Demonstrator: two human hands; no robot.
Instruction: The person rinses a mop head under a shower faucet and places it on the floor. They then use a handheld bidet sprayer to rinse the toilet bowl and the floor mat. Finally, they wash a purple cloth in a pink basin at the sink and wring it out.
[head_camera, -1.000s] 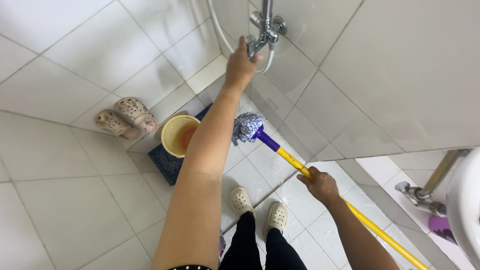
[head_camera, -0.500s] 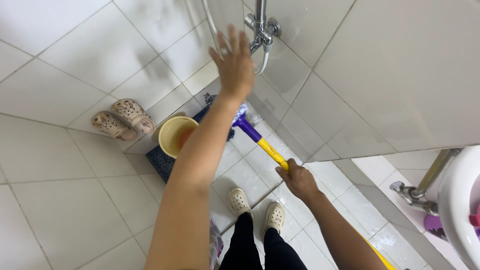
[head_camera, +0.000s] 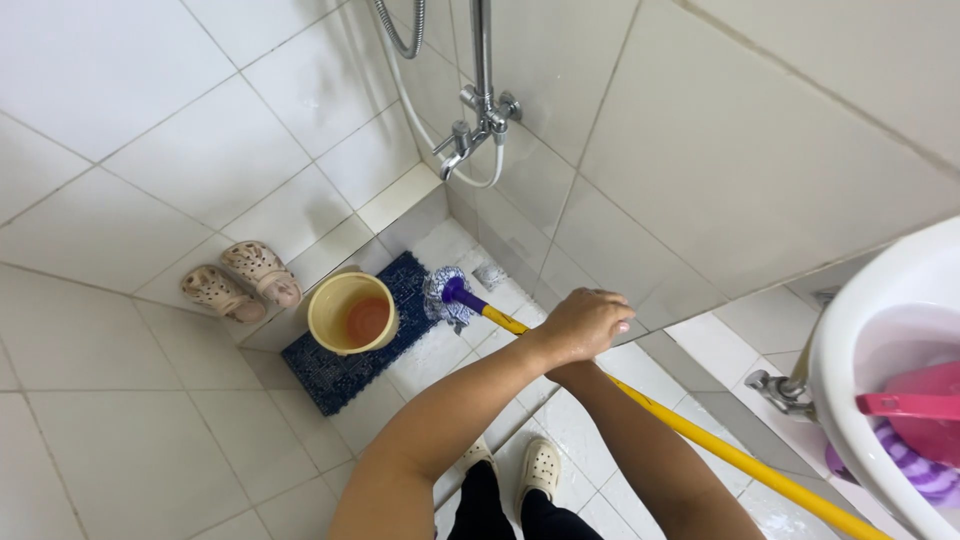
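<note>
From the head view, looking straight down into the shower corner: the left hand (head_camera: 585, 322) was curled over the yellow mop handle (head_camera: 700, 435), fingers wrapped down around it in a firm grip. The right hand was tucked under the left forearm and hidden, so whether it was closed on the handle or loose could not be told; only its forearm (head_camera: 650, 450) showed, running along beside the shaft. The handle slanted from the lower right up toward the corner, turning purple just before the mop head (head_camera: 445, 298), whose grey-white strands lay on the wet floor tiles (head_camera: 590, 420) right at the edge of a dark blue mat (head_camera: 340, 370). On that mat stood a yellow bucket (head_camera: 352, 313), upright, touching nothing but the mat, just beside the mop head. A pair of beige clogs (head_camera: 240, 280) leaned against the left wall, near the bucket. Above, a chrome shower tap (head_camera: 482, 130) sat on the tiled wall with its hose looping down. The person's own pale shoes (head_camera: 515, 465) stood on the tiles below the arms. At the right edge, a white basin (head_camera: 850, 350) held a pink tub (head_camera: 920, 410).
</note>
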